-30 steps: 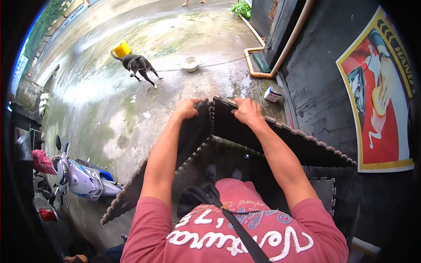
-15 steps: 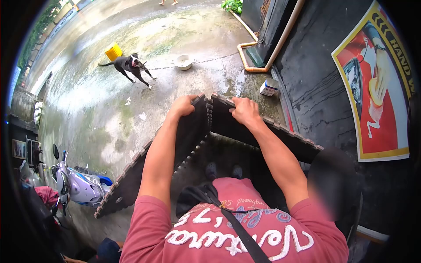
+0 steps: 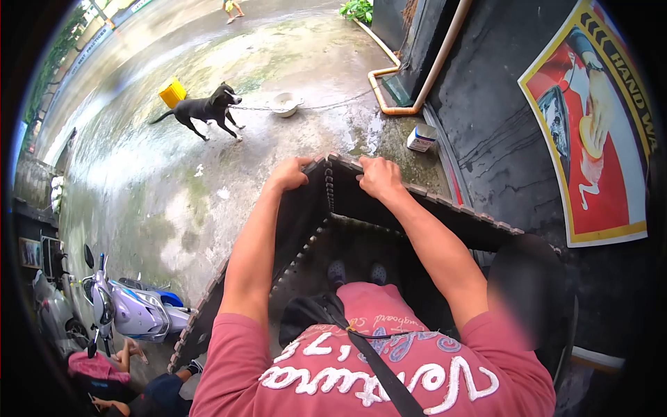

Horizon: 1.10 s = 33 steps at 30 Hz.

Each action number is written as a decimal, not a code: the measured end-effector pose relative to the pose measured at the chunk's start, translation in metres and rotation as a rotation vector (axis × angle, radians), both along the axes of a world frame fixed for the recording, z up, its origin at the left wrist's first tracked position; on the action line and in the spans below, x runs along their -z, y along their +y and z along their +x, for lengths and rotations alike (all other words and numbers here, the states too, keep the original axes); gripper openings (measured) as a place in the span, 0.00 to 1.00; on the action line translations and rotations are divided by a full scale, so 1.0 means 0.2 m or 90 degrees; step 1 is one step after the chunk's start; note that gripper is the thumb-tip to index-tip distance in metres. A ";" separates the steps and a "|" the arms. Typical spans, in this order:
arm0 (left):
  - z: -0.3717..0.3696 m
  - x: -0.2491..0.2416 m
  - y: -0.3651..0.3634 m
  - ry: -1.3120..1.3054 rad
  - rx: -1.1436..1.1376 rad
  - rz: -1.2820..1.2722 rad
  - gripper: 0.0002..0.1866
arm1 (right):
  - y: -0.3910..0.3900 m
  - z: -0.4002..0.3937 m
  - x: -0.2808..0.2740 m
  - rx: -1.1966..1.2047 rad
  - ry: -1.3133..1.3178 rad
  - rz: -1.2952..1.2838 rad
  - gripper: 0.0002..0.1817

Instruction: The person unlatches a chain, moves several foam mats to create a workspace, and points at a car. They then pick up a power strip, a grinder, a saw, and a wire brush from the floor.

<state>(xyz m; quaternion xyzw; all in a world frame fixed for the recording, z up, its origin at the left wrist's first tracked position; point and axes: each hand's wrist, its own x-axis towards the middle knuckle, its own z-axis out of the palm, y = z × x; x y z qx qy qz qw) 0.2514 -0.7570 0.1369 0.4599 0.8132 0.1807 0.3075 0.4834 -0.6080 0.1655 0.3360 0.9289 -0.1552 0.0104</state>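
Observation:
I stand on wet concrete holding two dark interlocking foam mats upright. My left hand (image 3: 288, 174) grips the top corner of the left mat (image 3: 292, 222). My right hand (image 3: 379, 177) grips the top corner of the right mat (image 3: 431, 215). The two corners meet between my hands, their toothed edges close together. A third mat (image 3: 361, 243) lies flat under my shoes. My red shirt and a black strap fill the bottom of the view.
A black dog (image 3: 201, 110) on a chain stands by a white bowl (image 3: 283, 104) and a yellow crate (image 3: 172, 92). A scooter (image 3: 132, 309) is parked at the left, a seated person (image 3: 132, 379) below it. A dark wall with a poster (image 3: 590, 125) runs along the right.
The dog has turned and walked right toward the bowl. My hands stay on the mat corners, a little closer together. A seated person came into view at the lower left.

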 end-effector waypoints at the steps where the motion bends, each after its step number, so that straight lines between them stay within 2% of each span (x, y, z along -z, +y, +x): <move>1: -0.01 0.00 0.00 -0.058 -0.005 -0.007 0.32 | -0.01 0.02 0.00 -0.002 -0.001 -0.006 0.15; 8: 0.06 -0.06 0.00 -0.107 0.021 -0.056 0.33 | -0.03 0.06 -0.01 0.005 0.016 -0.040 0.15; 10: 0.13 -0.03 0.01 -0.047 0.047 -0.012 0.33 | -0.02 0.04 0.01 0.012 0.028 -0.025 0.16; 13: -0.02 0.11 0.01 -0.142 0.052 -0.004 0.34 | 0.03 0.03 0.00 -0.022 0.016 -0.053 0.17; 15: -0.08 0.06 0.03 -0.259 0.037 -0.040 0.33 | 0.03 0.04 0.00 -0.028 0.011 -0.054 0.18; 16: -0.10 0.04 0.04 -0.256 0.042 -0.039 0.33 | 0.03 0.03 -0.01 -0.038 0.012 -0.055 0.19; 18: -0.08 -0.04 0.02 -0.151 0.025 -0.063 0.35 | 0.04 0.04 -0.04 -0.054 0.014 -0.096 0.19; 19: -0.03 -0.08 -0.02 -0.153 0.029 -0.070 0.35 | 0.03 0.06 -0.04 -0.075 0.012 -0.139 0.18; 21: 0.08 -0.17 -0.07 0.217 -0.045 -0.029 0.39 | 0.00 0.07 -0.03 -0.050 0.024 -0.123 0.17; 23: 0.05 -0.10 -0.17 0.188 -0.059 -0.009 0.40 | -0.02 0.08 0.01 -0.025 0.035 -0.105 0.16; 24: 0.05 -0.11 -0.19 0.161 -0.079 0.014 0.42 | -0.02 0.08 0.07 -0.046 -0.010 -0.076 0.16; 25: 0.06 -0.12 -0.22 0.117 -0.089 -0.053 0.35 | -0.02 0.07 0.12 -0.070 -0.056 -0.048 0.15; 26: 0.07 -0.11 -0.23 0.120 -0.089 -0.053 0.35 | -0.04 0.08 0.14 -0.070 -0.053 -0.048 0.15; 29: 0.06 -0.09 -0.21 0.122 -0.108 -0.103 0.22 | -0.02 0.10 0.14 -0.074 -0.019 -0.070 0.15; 31: 0.06 -0.10 -0.18 0.132 -0.109 -0.117 0.22 | 0.02 0.13 0.08 0.011 0.008 -0.095 0.15; 33: 0.07 -0.09 -0.18 0.142 -0.114 -0.129 0.21 | 0.06 0.14 0.05 0.030 0.017 -0.087 0.15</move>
